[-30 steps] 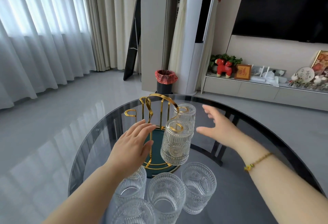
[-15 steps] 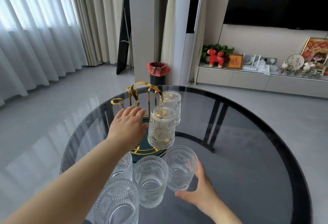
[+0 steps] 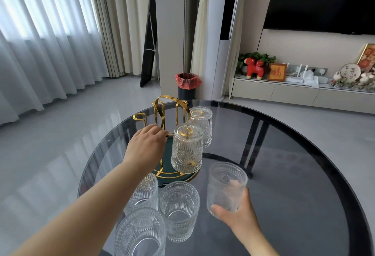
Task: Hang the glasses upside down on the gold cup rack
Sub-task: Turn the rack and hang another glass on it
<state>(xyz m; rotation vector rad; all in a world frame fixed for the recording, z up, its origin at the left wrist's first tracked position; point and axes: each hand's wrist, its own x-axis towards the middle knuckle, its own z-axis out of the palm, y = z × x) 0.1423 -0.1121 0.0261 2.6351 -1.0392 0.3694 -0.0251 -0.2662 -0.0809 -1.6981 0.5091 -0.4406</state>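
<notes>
Your left hand (image 3: 145, 148) rests unclenched on the gold rack (image 3: 162, 113), where two ribbed clear glasses (image 3: 187, 152) hang upside down. Three more stand upright on the surface (image 3: 294, 174). Your right hand (image 3: 239, 215) grips another glass (image 3: 226, 186).

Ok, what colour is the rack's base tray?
Dark green with a gold rim, clearest in the head view.

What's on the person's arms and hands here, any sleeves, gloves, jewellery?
Both forearms are bare as far as the frame shows: no sleeves, no gloves. The left hand and right hand show no rings or watch. No markings visible.
</notes>
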